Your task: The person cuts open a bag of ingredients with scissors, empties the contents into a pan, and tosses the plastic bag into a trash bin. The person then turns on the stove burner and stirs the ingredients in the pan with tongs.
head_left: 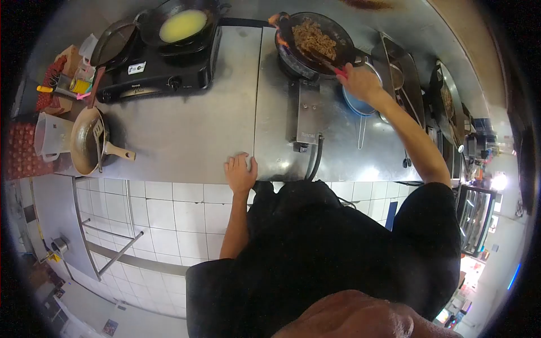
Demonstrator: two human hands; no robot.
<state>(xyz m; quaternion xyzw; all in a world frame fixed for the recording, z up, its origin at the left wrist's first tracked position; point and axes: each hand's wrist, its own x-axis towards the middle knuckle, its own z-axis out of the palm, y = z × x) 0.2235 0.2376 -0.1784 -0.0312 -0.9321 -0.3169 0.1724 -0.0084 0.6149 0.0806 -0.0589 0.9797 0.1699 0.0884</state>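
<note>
My right hand (360, 82) is closed on the red handle of a spatula (326, 59), whose dark end is in the browned, minced-looking food (311, 39). That food lies in a dark wok (286, 55) on a single gas burner (305, 115). Orange flames show at the wok's left rim. My left hand (240, 172) rests on the front edge of the steel counter (191, 129), fingers bent a little and apart, with nothing in it. Right of the wok, partly under my right hand, is a blue bowl (360, 105) with a wire handle on it.
A black two-burner stove (152, 73) at the upper left bears a pan with a yellow round (183, 26). Before it stand a light pan (85, 143) with a slotted turner and a clear jug (49, 135). Trays and a strainer (396, 73) lie at the right.
</note>
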